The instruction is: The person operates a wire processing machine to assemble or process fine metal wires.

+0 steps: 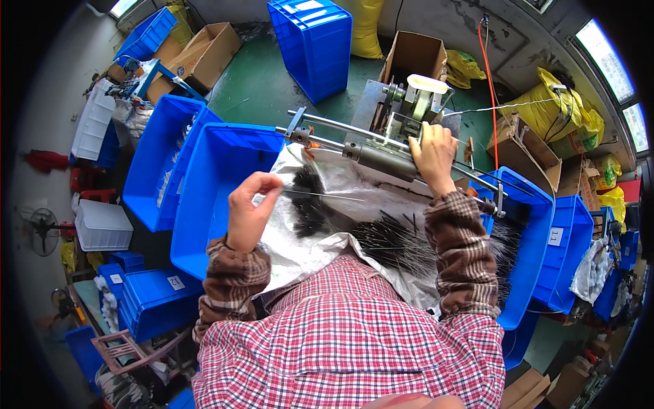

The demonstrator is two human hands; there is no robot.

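My left hand [252,208] is closed in a pinch, left of the middle, above a pale sheet [283,232] spread over my lap. From its fingertips a thin, straight rod [330,196] points to the right. My right hand [436,155] lies with curled fingers at the bench machine [422,102], by the right part of its long metal bar assembly [378,158]. What its fingertips hold is hidden. Below the bar, a loose bundle of dark thin rods [392,242] rests on the sheet, and a black patch [306,198] shows near my left hand.
Blue bins stand close on both sides: one at the left [197,204] and one at the right [531,232] with thin rods in it. A tall blue crate [313,51] and cardboard boxes [415,54] are beyond the machine. A red cable [492,102] hangs at the right.
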